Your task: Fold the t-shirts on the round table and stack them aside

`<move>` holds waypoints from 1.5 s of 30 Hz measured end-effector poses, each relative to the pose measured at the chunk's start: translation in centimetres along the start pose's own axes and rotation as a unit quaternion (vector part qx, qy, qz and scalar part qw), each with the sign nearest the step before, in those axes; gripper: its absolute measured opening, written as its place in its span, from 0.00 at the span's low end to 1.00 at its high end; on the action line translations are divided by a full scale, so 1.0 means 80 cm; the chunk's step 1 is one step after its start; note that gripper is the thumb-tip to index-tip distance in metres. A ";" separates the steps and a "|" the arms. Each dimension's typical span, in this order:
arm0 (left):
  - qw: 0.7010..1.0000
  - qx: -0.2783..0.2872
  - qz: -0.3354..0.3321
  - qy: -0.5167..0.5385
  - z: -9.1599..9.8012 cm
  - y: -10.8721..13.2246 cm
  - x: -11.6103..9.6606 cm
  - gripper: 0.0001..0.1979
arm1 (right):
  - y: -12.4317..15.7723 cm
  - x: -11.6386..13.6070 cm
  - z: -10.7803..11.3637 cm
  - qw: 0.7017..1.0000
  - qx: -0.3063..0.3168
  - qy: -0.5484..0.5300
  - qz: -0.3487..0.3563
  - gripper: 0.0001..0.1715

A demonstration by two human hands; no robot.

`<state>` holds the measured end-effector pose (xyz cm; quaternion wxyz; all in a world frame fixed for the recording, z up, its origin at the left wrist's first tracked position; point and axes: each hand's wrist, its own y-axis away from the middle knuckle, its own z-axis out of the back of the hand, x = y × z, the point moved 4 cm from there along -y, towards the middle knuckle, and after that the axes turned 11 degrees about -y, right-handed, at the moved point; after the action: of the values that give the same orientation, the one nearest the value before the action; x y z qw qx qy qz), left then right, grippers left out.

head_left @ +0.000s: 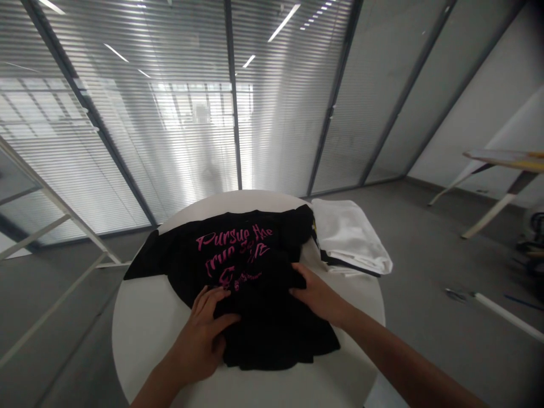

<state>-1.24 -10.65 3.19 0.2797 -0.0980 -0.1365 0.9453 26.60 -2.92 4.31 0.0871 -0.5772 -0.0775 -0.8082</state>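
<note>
A black T-shirt (255, 283) with pink lettering lies crumpled on a round white table (144, 317). My left hand (204, 334) rests on the shirt's near left edge, its fingers stretched forward and its thumb hooked over a fold of the cloth. My right hand (314, 294) lies on the shirt's right side, fingers curled down into the fabric. Both hands touch the shirt; neither lifts it off the table.
A folded stack of white and dark clothes (351, 238) sits at the table's far right edge. Glass walls with blinds stand behind. A white frame (55, 226) is at the left, a tilted board on legs (501, 170) at the right.
</note>
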 end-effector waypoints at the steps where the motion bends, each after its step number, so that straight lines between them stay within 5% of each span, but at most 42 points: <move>1: 1.000 -0.007 0.012 0.004 0.002 0.000 0.001 0.28 | 0.001 0.008 0.001 0.999 0.014 -0.036 -0.015 0.30; 6: 0.988 -0.031 0.045 0.147 0.032 0.003 0.031 0.10 | 0.007 0.039 0.033 0.997 0.029 -0.041 -0.052 0.29; 11: 0.942 0.067 0.035 0.328 0.079 0.030 0.089 0.16 | 0.005 0.061 0.089 0.989 0.074 0.131 -0.014 0.23; 14: 0.924 0.182 0.109 0.320 0.094 0.034 0.122 0.16 | -0.001 0.067 0.110 0.980 0.091 0.179 -0.012 0.18; 17: 0.941 0.156 0.174 0.245 0.095 0.002 0.142 0.23 | -0.016 0.077 0.111 0.968 0.051 0.247 0.009 0.18; 21: 0.979 0.058 0.173 0.089 0.059 -0.070 0.140 0.22 | -0.054 0.086 0.076 0.929 0.005 0.368 0.039 0.18; 25: 0.984 0.045 0.170 -0.033 -0.006 -0.129 0.117 0.23 | -0.109 0.063 0.043 0.889 -0.047 0.451 -0.060 0.20; 31: 0.961 0.059 0.248 -0.110 -0.076 -0.161 0.104 0.27 | -0.169 0.013 0.033 0.884 -0.023 0.429 -0.184 0.27; 38: 0.956 0.058 0.263 -0.118 -0.089 -0.160 0.125 0.29 | -0.199 0.002 0.021 0.875 -0.054 0.447 -0.179 0.52; 45: 0.951 0.062 0.276 -0.121 -0.091 -0.164 0.137 0.29 | -0.208 0.014 0.014 0.900 -0.072 0.418 -0.096 0.45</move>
<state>-1.76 7.49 -0.73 -0.0055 0.0005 -0.0783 0.9969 23.42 13.47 5.34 -0.0083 -0.1807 -0.0303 -0.9830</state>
